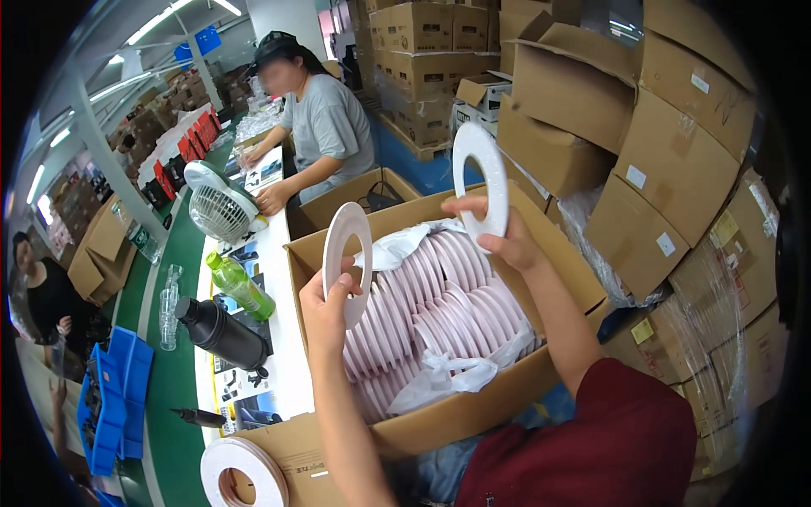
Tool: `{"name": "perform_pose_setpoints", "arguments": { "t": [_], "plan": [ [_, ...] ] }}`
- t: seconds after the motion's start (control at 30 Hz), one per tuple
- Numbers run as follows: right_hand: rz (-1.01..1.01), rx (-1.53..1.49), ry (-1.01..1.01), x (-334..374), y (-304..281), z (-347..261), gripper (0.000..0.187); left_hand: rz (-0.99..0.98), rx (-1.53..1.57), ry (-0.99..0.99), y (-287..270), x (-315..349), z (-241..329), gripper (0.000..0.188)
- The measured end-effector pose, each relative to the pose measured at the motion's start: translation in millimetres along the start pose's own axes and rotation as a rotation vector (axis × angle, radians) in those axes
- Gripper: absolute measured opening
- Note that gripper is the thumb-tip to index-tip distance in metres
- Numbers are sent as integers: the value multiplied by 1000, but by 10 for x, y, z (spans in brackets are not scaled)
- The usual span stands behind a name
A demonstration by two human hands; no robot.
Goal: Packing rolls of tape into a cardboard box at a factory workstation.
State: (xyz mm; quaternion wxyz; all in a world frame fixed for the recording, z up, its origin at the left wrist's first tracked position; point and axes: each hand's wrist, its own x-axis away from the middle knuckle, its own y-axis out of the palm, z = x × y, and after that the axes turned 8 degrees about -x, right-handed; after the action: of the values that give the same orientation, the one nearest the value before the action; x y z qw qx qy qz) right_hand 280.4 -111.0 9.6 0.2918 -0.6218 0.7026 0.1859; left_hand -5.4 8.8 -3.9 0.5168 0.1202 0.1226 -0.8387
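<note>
My left hand [327,306] grips a flat white ring [335,245] by its lower edge, thumb on the near face, and holds it upright. Farther right and higher, my right hand [511,237] pinches a second white ring [493,169] at its lower part, also upright, with fingers through or behind its opening. Both rings are above an open cardboard box [414,429]. Inside the box, several rows of pinkish-white rings [384,325] stand on edge, packed close. A crumpled white plastic bag [443,380] lies over the near rings.
Left of the box, a white table carries a black bottle [221,331], a green bottle [241,286] and a small fan [221,207]. A stack of rings [269,473] rests on the box flap. Beyond sits a co-worker [329,118]. Cardboard boxes [676,160] pile up on the right.
</note>
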Motion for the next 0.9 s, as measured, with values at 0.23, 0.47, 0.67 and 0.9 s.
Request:
{"name": "perform_pose_setpoints", "arguments": {
  "t": [0.23,0.47,0.67,0.9],
  "plan": [
    [150,-274,98,46,-137,93,70,-19,-3,5,28,1,41,36],
    [106,-189,132,59,-44,131,56,-16,27,-12,30,7,19,34],
    [182,159,115,76,-19,183,50,-10,-15,-30,62,20,47,33],
    [182,279,74,40,40,-107,56,-15,-22,-29,43,6,-55,33]
  ]
}}
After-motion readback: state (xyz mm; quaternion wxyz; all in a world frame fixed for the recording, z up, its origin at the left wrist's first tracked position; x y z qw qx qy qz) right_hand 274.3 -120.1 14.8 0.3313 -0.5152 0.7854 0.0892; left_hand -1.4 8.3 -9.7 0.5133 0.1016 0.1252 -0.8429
